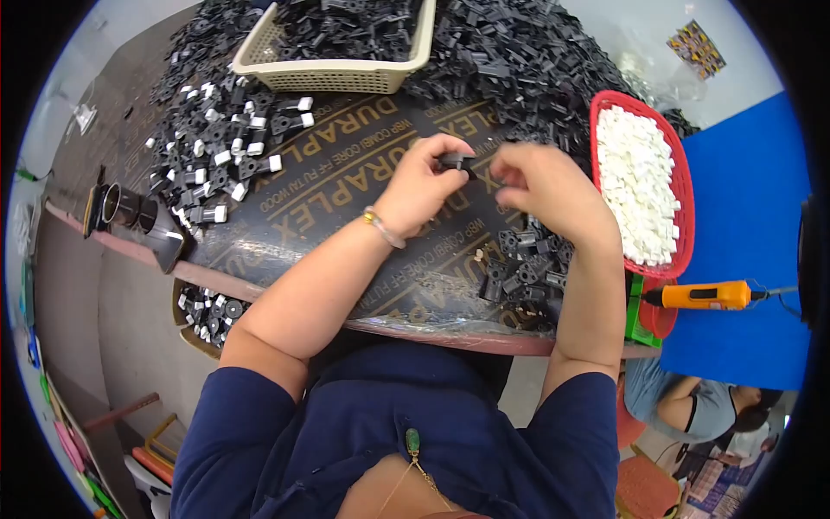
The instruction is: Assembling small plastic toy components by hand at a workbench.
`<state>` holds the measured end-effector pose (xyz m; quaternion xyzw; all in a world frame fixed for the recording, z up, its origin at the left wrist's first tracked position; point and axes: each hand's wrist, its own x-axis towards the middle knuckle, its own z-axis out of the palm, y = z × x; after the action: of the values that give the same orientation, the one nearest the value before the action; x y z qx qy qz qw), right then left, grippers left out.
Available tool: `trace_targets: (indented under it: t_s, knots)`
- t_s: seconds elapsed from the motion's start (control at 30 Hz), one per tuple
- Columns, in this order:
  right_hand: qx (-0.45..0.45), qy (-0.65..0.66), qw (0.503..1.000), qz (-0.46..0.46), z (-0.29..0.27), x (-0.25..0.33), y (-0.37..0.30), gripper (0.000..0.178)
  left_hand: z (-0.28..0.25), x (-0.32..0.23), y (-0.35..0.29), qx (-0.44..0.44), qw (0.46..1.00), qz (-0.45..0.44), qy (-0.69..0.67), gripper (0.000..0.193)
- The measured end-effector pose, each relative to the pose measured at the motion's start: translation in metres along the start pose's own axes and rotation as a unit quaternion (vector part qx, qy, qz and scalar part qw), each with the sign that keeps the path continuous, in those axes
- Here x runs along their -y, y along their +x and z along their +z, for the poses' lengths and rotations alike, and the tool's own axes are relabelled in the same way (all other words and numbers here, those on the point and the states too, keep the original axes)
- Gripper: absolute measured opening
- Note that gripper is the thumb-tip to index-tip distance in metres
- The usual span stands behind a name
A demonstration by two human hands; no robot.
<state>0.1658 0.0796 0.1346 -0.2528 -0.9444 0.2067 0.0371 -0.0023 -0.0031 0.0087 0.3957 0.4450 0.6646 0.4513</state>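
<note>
Above the middle of the dark table, my left hand (pixel 417 189) pinches a small black plastic part (pixel 456 162) between thumb and fingers. Just to its right is my right hand (pixel 546 186), its fingers bent toward the part but apart from it. Motion smears those fingertips, so whether they hold anything is unclear. Several loose black parts (pixel 523 264) lie by my right forearm. Beyond my left hand, at the left, spread black parts fitted with white pieces (pixel 233 143). A red basket (pixel 689 229) of small white pieces (pixel 635 177) stands right of my right hand.
A beige basket (pixel 333 82) of black parts sits at the back, beside a large heap of black parts (pixel 510 56). An orange electric screwdriver (pixel 705 296) lies at the right by a blue board (pixel 735 216). Below the table's left edge is a box (pixel 194 337) of parts. Another person (pixel 700 402) sits at far right.
</note>
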Motion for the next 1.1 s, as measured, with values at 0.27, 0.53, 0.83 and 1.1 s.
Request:
trace_targets:
  t_s: [0.27,0.53,0.83,1.1]
  knots:
    - [0.024,-0.091,0.996,-0.002,0.06,-0.05,-0.04,0.039,0.004,-0.01,-0.004,0.024,0.998,-0.055,-0.02,0.029]
    - [-0.042,0.094,0.992,0.078,0.063,-0.054,-0.021,0.021,-0.001,-0.006,-0.004,0.028,0.995,-0.087,-0.038,0.023]
    - [-0.175,0.404,0.896,0.053,0.081,-0.037,-0.007,0.025,0.002,-0.006,-0.003,0.029,0.988,-0.087,-0.121,0.058]
    - [-0.103,0.488,0.866,-0.04,0.072,-0.038,-0.016,0.055,-0.005,-0.012,0.0,0.041,0.949,-0.107,-0.293,0.025]
